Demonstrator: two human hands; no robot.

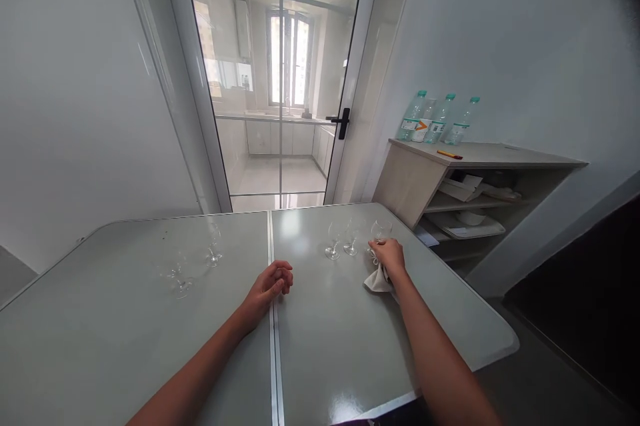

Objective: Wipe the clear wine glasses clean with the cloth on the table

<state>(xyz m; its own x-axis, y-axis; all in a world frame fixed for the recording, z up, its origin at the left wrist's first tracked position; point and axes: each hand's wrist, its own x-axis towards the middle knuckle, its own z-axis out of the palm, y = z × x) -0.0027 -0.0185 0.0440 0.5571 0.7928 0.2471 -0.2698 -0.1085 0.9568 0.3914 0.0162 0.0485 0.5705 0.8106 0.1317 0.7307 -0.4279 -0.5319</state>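
Observation:
My right hand (389,254) is closed at the right side of the table, its fingertips at the stem of a clear stemmed glass (382,227). From under the same hand hangs a white cloth (379,281), its lower part on the tabletop. Just left of it two more stemmed glasses, one (332,239) and another (351,238), stand upright. My left hand (273,281) rests near the table's middle seam, fingers loosely curled and apart, holding nothing. On the left half, a stemmed glass (213,246) stands upright; nearer, another clear glass (183,285) is faint and its pose hard to make out.
The pale table (325,346) has a metal strip down its middle. Behind it stands a glass door (260,146) with a black handle (343,123). A wooden shelf unit (410,173) at the right bears several plastic bottles (437,121) and a yellow-red pen (449,155).

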